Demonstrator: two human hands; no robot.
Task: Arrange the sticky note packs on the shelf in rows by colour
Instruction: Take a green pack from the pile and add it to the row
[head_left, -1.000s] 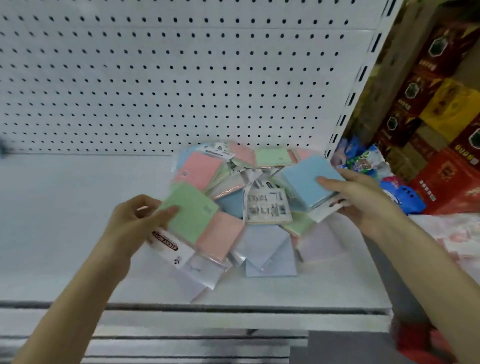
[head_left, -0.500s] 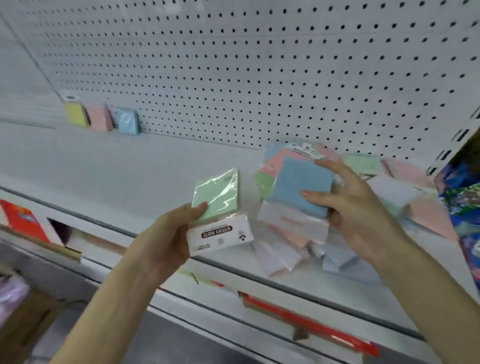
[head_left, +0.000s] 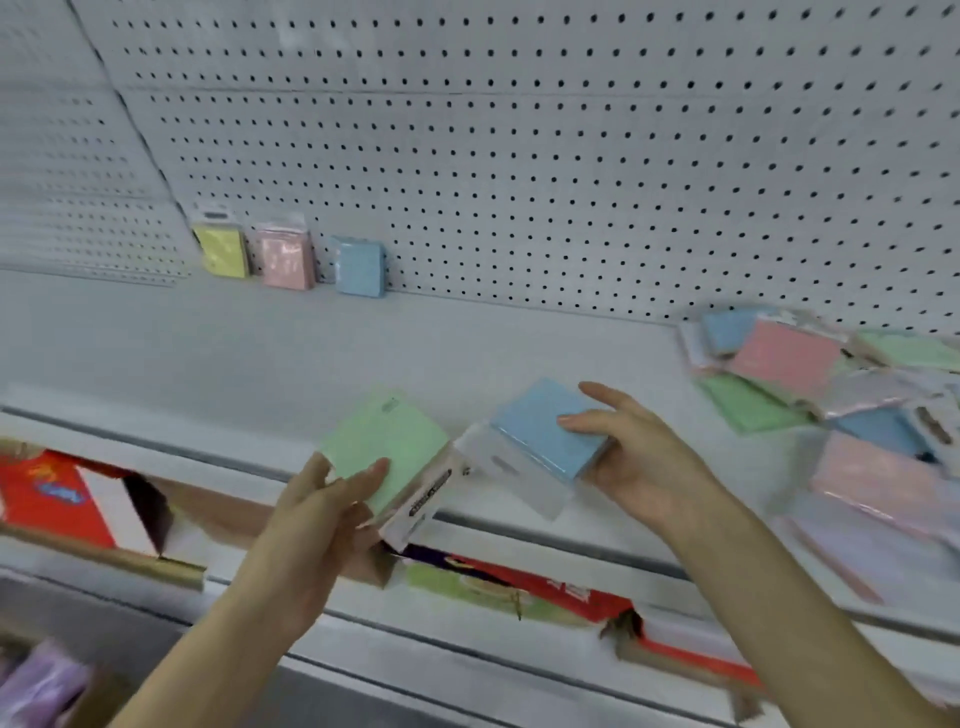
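Green square plastic-wrapped sticky note pack (head_left: 382, 447) is pinched in the left hand (head_left: 317, 519) over the white metal shelf (head_left: 260, 353) front edge. The right hand (head_left: 639, 467) grips a blue pack (head_left: 545, 426) beside it. A yellow pack (head_left: 223, 252), pink pack (head_left: 287, 260) and second blue pack (head_left: 359, 267) stand at ten o'clock, a jumbled heap (head_left: 831, 395) lies at three, with open shelf between.

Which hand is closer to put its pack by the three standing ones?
Probably the left. The left hand, gripping the green pack, sits nearer the three standing packs; the right hand, holding the blue pack, is farther right, toward the pile.
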